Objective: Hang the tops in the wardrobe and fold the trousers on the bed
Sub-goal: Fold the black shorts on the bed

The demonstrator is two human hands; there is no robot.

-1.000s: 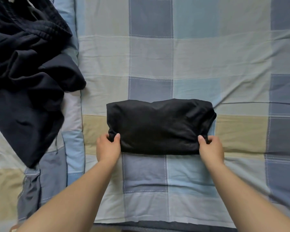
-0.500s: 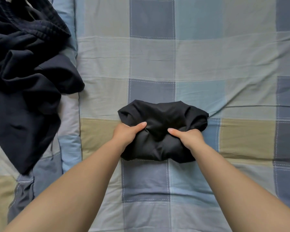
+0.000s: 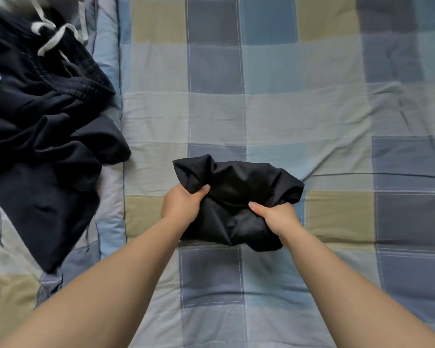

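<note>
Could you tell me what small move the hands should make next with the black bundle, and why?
Probably lift the folded black trousers clear and set them aside. Left hand and right hand both grip the compact bundle on the checked bedcover, while the dark drawstring trousers lie unfolded alongside.

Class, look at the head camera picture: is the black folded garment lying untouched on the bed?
No: the left hand and the right hand both grip the black folded garment, bunching its cloth above the checked bedspread.

Both hands point(image 3: 230, 212) curled, thumbs up — forearms angling inward.
</note>
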